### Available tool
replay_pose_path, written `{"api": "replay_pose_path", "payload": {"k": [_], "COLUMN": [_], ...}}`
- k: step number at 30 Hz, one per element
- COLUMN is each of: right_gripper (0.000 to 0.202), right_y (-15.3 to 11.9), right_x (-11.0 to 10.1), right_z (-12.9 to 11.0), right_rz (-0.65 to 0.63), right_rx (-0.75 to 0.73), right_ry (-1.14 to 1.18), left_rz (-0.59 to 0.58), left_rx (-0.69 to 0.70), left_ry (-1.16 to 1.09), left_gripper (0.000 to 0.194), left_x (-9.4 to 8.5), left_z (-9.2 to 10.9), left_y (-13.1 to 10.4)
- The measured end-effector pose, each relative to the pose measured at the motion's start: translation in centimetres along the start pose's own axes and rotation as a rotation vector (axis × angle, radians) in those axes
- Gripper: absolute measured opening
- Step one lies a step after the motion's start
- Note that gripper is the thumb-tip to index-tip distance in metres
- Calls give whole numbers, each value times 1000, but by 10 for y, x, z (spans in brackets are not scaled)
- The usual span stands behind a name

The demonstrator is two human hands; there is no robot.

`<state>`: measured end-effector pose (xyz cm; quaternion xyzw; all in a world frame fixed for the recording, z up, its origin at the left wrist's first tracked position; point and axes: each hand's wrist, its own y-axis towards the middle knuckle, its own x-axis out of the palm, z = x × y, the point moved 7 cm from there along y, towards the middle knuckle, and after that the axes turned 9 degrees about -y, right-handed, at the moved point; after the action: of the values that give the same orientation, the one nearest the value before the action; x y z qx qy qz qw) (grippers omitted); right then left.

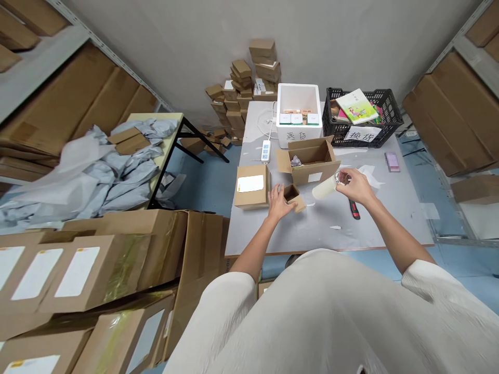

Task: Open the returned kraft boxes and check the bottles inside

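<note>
My right hand pinches the shiny ring-like top of a cream cylindrical bottle, which tilts down to the left above the table. My left hand grips a small open cardboard box, with the thumb along its near side and the fingers at its left. Just behind is a larger open carton with a crumpled greyish item inside. Left of my left hand sits a closed carton with a white label. A red and black box cutter lies below my right hand.
At the table's back stand a white foam bin and a black crate holding a booklet. A power strip lies by the closed carton. Taped cartons pile up on the left, near a side table with grey plastic bags.
</note>
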<state>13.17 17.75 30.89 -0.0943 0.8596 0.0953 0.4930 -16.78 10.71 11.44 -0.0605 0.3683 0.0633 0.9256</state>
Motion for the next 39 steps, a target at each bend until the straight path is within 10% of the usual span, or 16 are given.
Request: {"api": "replay_pose_path", "payload": {"k": [5,13,22,31,39], "right_gripper": [27,28,65,66,72], "right_y": [-1,19,17,-5,4], "right_x": [-5,-1,49,76,64], "right_z": [-6,-6,22,-1,12], "right_rz": [-29,-86,-184,-377,-19], "right_rx": [-11,48,236,228,348], "right_ry": [11,207,875,966,868], "left_rz": [141,-268,-401,-650,-98], "left_rx": [121,278,-40,-136,-17], "left_ry": [-72,-290,-930,-1253,-674], "left_gripper": [74,79,79,87,74], "left_x": [-35,1,29,35,6], "left_z": [47,149,140,151,149], "left_y": [-8,-9,-13,-20,-17]}}
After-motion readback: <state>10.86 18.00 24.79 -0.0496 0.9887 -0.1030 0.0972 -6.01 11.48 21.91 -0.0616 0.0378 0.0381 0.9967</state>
